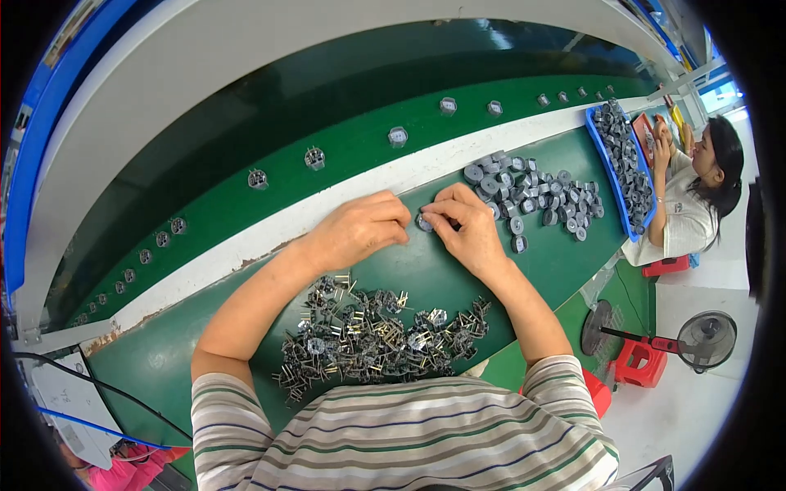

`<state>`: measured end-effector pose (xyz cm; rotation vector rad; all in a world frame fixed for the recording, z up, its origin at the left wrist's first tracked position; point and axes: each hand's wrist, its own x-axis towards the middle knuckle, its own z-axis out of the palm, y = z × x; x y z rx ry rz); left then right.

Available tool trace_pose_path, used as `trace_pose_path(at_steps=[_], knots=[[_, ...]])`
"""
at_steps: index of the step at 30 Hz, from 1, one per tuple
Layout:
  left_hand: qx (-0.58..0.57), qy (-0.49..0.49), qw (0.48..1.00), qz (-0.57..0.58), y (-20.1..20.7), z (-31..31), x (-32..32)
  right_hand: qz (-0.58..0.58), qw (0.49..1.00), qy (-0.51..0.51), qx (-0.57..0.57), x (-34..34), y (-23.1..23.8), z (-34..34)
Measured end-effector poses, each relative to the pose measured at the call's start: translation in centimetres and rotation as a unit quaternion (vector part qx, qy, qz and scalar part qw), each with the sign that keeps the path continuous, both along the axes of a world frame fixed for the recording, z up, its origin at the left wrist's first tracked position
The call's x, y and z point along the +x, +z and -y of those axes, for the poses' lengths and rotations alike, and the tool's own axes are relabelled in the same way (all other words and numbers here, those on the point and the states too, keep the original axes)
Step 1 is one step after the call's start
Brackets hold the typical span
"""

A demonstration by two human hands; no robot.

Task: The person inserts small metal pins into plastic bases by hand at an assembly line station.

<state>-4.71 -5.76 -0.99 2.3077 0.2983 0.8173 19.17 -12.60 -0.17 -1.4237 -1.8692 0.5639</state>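
My left hand (360, 231) is over the green bench, its fingers curled and pressed together; whatever they pinch, if anything, is hidden. Just to its right, my right hand (468, 233) grips a small round grey part (423, 222) between thumb and fingers, close to the bench top. Beyond that hand lies a loose spread of round grey plastic housings (532, 192). Nearer my body, below both hands, is a heap of black parts with brass-coloured metal pins (368, 340).
A green conveyor belt (352, 151) behind a white rail (278, 221) carries several spaced parts. A blue tray (596, 135) filled with grey pieces stands at the far right, beside a seated co-worker (688, 196). A fan (706, 340) and red stool (640, 364) are right of the bench.
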Motion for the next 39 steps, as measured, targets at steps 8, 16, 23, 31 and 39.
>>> trace_pose_path(at_steps=[8, 16, 23, 31, 39], knots=[[0.097, 0.055, 0.993, 0.032, -1.6, -0.8, -1.1, 0.033, 0.971, 0.236, -0.035, -1.8, 3.4, 4.6], [0.017, 0.143, 0.989, -0.017, 0.7, 0.3, -0.2, -0.043, 0.978, 0.199, -0.055, -1.6, 2.2, 5.9], [-0.039, 0.177, 0.979, -0.096, -0.3, 0.4, -0.3, 0.188, 0.959, 0.113, 0.18, -0.3, 2.1, 5.1], [-0.036, 0.179, 0.981, -0.064, 0.4, 0.9, -0.3, 0.066, 0.988, 0.112, 0.082, -0.5, 1.3, 5.2], [-0.038, 0.033, 0.989, -0.143, 1.1, 3.3, -0.9, -0.037, 0.991, 0.105, -0.071, -1.0, 1.6, 5.3]])
